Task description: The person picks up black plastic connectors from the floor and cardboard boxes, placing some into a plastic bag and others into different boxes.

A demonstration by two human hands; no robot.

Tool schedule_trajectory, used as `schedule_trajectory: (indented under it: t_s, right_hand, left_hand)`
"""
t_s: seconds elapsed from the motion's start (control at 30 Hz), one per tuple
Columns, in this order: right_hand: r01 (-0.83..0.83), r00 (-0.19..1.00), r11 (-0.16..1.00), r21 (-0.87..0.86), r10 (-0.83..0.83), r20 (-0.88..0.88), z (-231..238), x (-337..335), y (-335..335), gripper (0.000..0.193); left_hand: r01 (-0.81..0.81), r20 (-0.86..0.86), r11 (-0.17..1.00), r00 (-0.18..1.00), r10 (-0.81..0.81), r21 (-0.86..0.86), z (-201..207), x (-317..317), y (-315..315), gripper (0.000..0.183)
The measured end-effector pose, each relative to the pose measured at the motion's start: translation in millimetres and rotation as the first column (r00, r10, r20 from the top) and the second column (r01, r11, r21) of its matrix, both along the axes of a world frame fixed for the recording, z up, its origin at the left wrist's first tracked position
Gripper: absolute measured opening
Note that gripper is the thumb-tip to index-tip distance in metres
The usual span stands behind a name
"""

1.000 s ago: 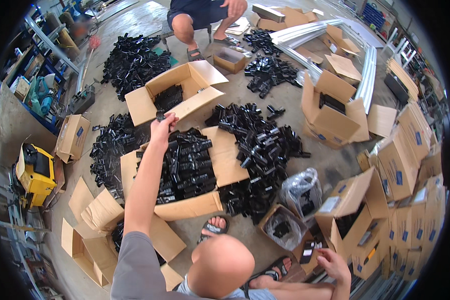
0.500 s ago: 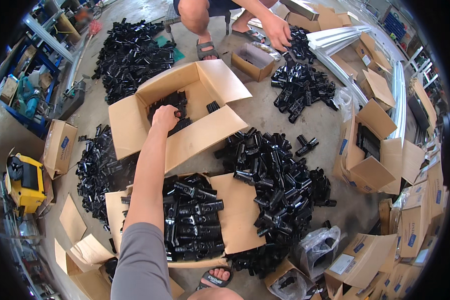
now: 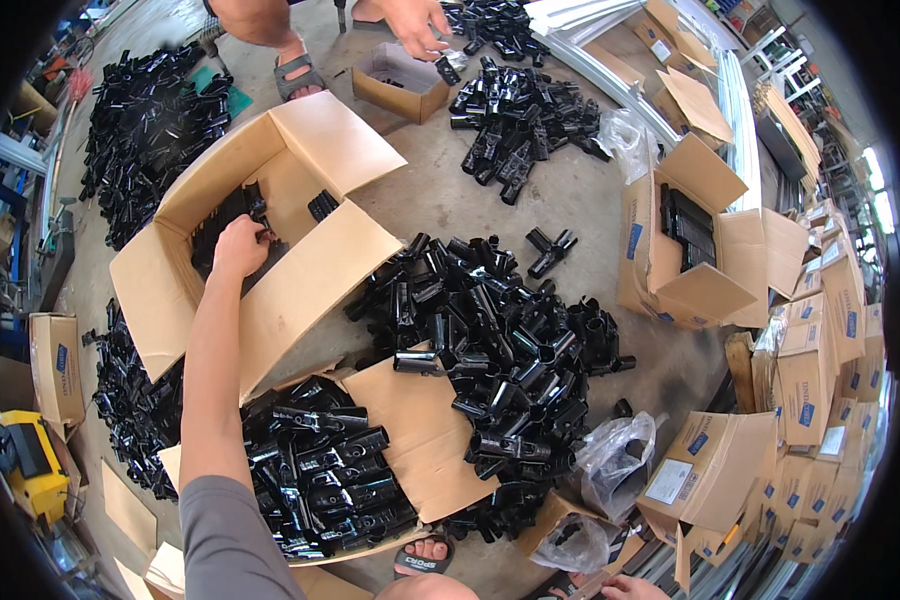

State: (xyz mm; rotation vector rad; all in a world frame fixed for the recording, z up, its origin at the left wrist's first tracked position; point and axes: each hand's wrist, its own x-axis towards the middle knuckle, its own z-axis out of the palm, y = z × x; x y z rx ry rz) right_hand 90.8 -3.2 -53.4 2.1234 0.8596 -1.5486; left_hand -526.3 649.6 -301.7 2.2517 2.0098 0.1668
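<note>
My left hand (image 3: pixel 238 250) reaches down into a large open cardboard box (image 3: pixel 295 300). Its fingers are curled against black metal pipe fittings (image 3: pixel 255 205) stacked inside; the fingertips are partly hidden, so what they grip cannot be made out. A short black ribbed part (image 3: pixel 323 205) lies against the box's inner side. At the lower edge, my right hand (image 3: pixel 632 588) is only partly in view, its fingers mostly cut off. Beneath my left forearm stands a second box (image 3: pixel 415 420) filled with rows of black pipe fittings (image 3: pixel 345 470).
Heaps of black fittings lie on the floor, such as a large pile (image 3: pixel 510 350) and a far-left one (image 3: pixel 150 130). Across from me a person's hand (image 3: pixel 417 25) hovers by a small box (image 3: pixel 400 95). Cartons (image 3: pixel 715 470) and pale metal profiles (image 3: pixel 740 150) line the right.
My view has shifted right, so things sit further left. My left hand stays in the box. A hand has appeared at the lower edge. The other person's hand now has a small black part beside it.
</note>
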Motion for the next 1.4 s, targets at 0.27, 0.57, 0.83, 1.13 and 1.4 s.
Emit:
schedule_trajectory:
  t_s: [0.27,0.57,0.83,1.13,1.4]
  right_hand:
    - [-0.107,0.994,0.983,0.152,0.101,0.048,-15.1,-20.6,51.6,0.038]
    - [0.332,0.942,0.559,0.76,-0.243,-0.232,-58.0,-36.5,183.9,0.031]
    - [0.082,0.943,0.416,0.906,-0.327,0.065,-182.4,12.3,257.9,0.06]
    - [-0.14,0.938,0.494,0.858,-0.211,0.274,-200.0,-15.5,336.4,0.036]
    - [-0.299,0.91,0.414,0.86,-0.148,0.388,-165.0,4.3,308.3,0.019]
  left_hand:
    - [-0.404,0.857,0.907,0.421,0.299,-0.118,32.8,9.1,-19.9,0.035]
    - [0.074,0.796,0.973,-0.564,0.221,-0.218,151.5,53.2,-152.5,0.02]
    - [0.209,0.684,0.932,-0.634,0.359,-0.296,210.2,116.2,-309.4,0.01]
    - [0.209,0.274,0.668,-0.795,0.542,-0.714,215.5,171.7,-455.6,0.038]
    - [0.287,0.269,0.647,-0.737,0.62,-0.706,208.9,203.3,-485.7,0.032]
